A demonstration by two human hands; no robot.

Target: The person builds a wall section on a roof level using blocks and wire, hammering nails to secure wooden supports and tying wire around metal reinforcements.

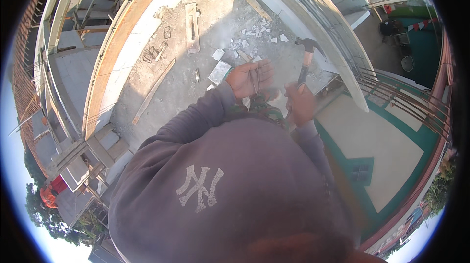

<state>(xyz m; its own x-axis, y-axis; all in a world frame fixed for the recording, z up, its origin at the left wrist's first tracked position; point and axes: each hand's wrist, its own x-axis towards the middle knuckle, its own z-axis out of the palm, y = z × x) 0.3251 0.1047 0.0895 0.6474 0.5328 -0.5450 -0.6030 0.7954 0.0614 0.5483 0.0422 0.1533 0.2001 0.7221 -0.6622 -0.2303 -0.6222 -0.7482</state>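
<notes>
My right hand (300, 101) is closed around the handle of a claw hammer (307, 60). The hammer stands nearly upright, its dark metal head at the top. To its left, my left hand (248, 78) is turned palm up with the fingers stretched out. Across that palm lie a few thin, dark metal pieces that look like long nails (255, 81). A pale block (218, 73) rests on the dusty floor just beyond my left wrist. My patterned trouser legs show in part below the hands.
Broken white pieces (254, 31) litter the concrete floor (215, 28). A board with a slot (192, 30) and a long wooden strip (152, 92) lie to the left. Low pale walls (125, 57) with timber flank both sides. Rebar (401, 100) juts out at right, above a lower level.
</notes>
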